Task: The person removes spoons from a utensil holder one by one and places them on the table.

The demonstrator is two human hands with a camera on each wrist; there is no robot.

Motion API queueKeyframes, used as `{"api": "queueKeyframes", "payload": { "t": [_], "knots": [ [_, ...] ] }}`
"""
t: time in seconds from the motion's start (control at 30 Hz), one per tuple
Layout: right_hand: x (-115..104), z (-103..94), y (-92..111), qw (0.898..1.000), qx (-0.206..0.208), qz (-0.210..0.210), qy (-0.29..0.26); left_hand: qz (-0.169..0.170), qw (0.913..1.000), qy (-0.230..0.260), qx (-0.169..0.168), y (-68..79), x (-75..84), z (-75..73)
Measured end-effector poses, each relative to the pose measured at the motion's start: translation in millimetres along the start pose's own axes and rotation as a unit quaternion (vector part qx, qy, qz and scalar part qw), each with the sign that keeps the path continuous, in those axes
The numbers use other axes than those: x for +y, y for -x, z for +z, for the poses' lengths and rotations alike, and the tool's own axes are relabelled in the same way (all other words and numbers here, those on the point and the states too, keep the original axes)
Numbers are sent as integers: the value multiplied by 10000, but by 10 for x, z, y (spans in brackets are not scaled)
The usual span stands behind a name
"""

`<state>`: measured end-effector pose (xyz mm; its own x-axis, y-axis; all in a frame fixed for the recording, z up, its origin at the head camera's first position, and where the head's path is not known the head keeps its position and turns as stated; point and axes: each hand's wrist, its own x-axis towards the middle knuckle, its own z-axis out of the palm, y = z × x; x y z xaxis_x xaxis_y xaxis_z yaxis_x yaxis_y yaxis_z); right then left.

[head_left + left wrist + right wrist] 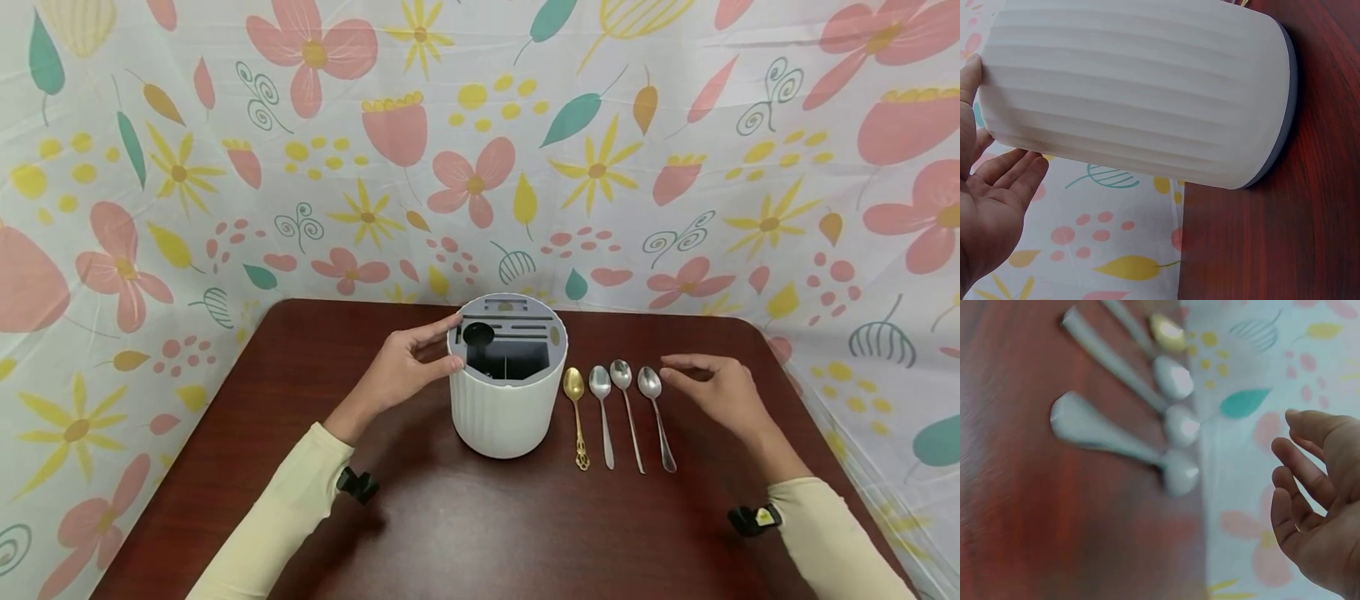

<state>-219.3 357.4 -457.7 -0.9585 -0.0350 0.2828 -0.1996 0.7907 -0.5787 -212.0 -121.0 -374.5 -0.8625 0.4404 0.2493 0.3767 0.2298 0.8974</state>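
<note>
A white ribbed utensil holder (504, 421) with a grey slotted top stands on the table. A round black utensil head, like a spoon's (478, 335), shows in its opening. My left hand (405, 367) touches the holder's left side near the rim, thumb and fingers spread and fairly straight; the left wrist view shows the fingertips (1038, 165) against the ribbed wall (1141, 87). To the holder's right lie a gold spoon (574, 385) and three silver spoons, the rightmost silver spoon (650, 383) being nearest my right hand (716, 390). That hand hovers beside it, holding nothing, fingers loosely bent.
The dark reddish-brown wooden table (480, 533) has rounded far corners. A white cloth with flowers and leaves (480, 167) hangs behind it and along both sides. Each wrist carries a small black camera.
</note>
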Motion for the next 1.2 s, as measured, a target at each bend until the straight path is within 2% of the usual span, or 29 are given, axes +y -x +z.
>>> {"api": "queueKeyframes", "payload": {
  "t": [0.2, 0.27, 0.37, 0.57, 0.9, 1.03, 1.13, 1.2],
  "knots": [
    [-491, -228, -56, 9977, 200, -641, -81, -18, 10000, 32, -2, -13, -54, 1],
    [-648, -297, -87, 9952, 295, -925, -109, -59, 9999, 73, -40, 2, 33, -1],
    [-875, -383, -141, 9912, 368, -1249, -229, -58, 10000, 27, -49, 5, 47, -7],
    [-1288, -479, -219, 9864, 210, -1557, -485, -23, 10000, 0, -11, 1, 34, -7],
    [-1957, -469, -347, 9781, -158, -1888, -866, 29, 10000, -6, -28, -9, 37, 3],
    [-2232, -449, -371, 9621, -342, -2415, -1220, -25, 10000, 7, -42, -1, 46, 4],
    [-2355, -401, -414, 9485, -440, -2791, -1431, -26, 10000, 4, -41, 0, 50, 2],
    [-2418, -358, -449, 9432, -531, -2900, -1530, 3, 10000, -10, -33, -1, 50, 1]
  ]
}}
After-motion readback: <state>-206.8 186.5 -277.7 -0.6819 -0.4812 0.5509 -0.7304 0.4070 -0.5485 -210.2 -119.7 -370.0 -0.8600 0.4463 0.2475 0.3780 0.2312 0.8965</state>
